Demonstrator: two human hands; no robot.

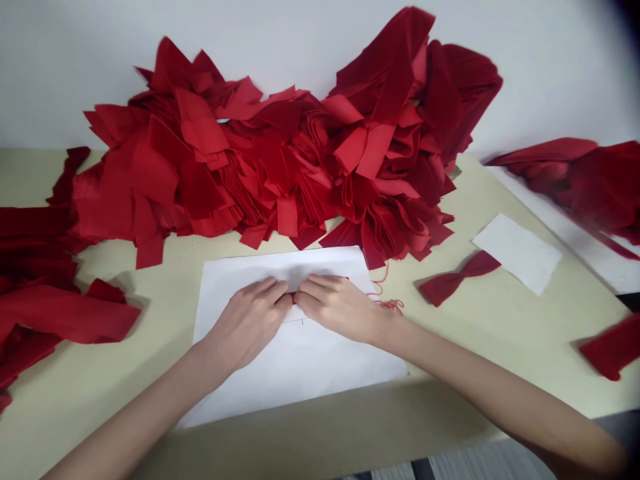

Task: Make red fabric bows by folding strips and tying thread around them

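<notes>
Two hands (257, 317) (334, 305) (both curled) pinch one red cloth (293, 299).

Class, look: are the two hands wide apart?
No, the left hand and right hand are close together over the large paper, red cloth showing between them.

- Words, labels, brands, numbers: none can be read.
- White sheet of paper (300, 380): 1 thin dark line (294, 322) shows on it, running sideways in the gap between the left hand (257, 317) and the right hand (333, 307); how far it goes on beneath them is hidden.
- Same sheet: 1 short upright stroke (303, 323) stands at that line, close to the right hand, like a tick mark; whether it crosses the line or only meets it is too small to tell.
</notes>
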